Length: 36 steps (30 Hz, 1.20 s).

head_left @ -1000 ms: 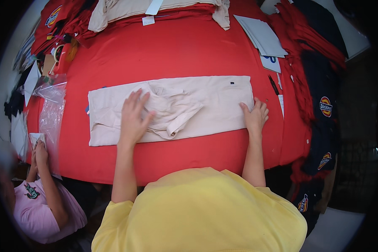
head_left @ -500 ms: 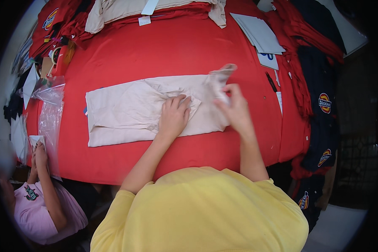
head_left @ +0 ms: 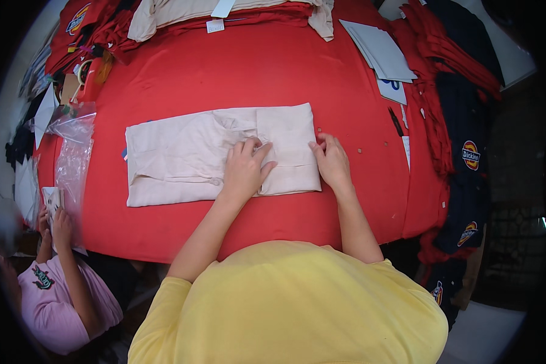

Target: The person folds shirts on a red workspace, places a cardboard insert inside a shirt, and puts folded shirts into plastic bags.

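A cream garment (head_left: 176,151) lies folded into a long rectangle on the red-covered table, its right end turned back over the middle as a smooth panel. My left hand (head_left: 244,170) rests on top of it near the edge of that panel, fingers spread and slightly bent. Beside the garment's right edge is my right hand (head_left: 332,164), thumb and fingers apart, the fingertips at or just off the cloth. Nothing is gripped in either hand. A small button-like spot shows left of my left wrist.
Red cloth (head_left: 224,73) covers the table. White cards (head_left: 379,54) and a dark pen-like tool (head_left: 395,121) lie right, beside red and navy garments (head_left: 464,121). Clear plastic bags (head_left: 73,158) lie left. Another person (head_left: 67,291) at lower left holds a phone-like object (head_left: 52,200).
The garment's right end, lifted and blurred before, now lies flat over the middle. My right hand has come down beside the right edge; my left hand has shifted slightly left.
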### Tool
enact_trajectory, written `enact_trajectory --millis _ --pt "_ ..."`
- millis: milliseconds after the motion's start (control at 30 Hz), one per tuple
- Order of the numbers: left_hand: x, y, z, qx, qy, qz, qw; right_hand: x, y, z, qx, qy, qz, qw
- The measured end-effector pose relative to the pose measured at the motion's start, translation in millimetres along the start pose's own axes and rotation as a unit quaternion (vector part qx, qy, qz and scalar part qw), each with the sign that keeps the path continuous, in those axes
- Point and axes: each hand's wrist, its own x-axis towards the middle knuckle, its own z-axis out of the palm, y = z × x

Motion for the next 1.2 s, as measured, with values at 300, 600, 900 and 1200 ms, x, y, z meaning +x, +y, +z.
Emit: enact_trajectory --millis 300,600,900,1200 --pt "31.3 41.0 15.8 -0.335 -0.037 -0.248 0.908 1.7 -5.9 10.8 0.486 -0.195 0.049 0.850" --pt "-1.2 -84.8 -125.0 -0.317 0.072 -0.363 0.873 -5.7 -33.1 -5.9 0.615 -0.215 0.020 0.758" --pt "-101.4 -246.5 -148.9 0.051 0.089 -0.442 0.891 -13.6 -71.3 46.7 0.465 -0.404 0.068 0.785" --pt "-68.2 -131.5 -114.3 0.030 0.123 -0.461 0.878 2.1 -112.6 87.1 0.123 -0.125 -0.236 0.956"
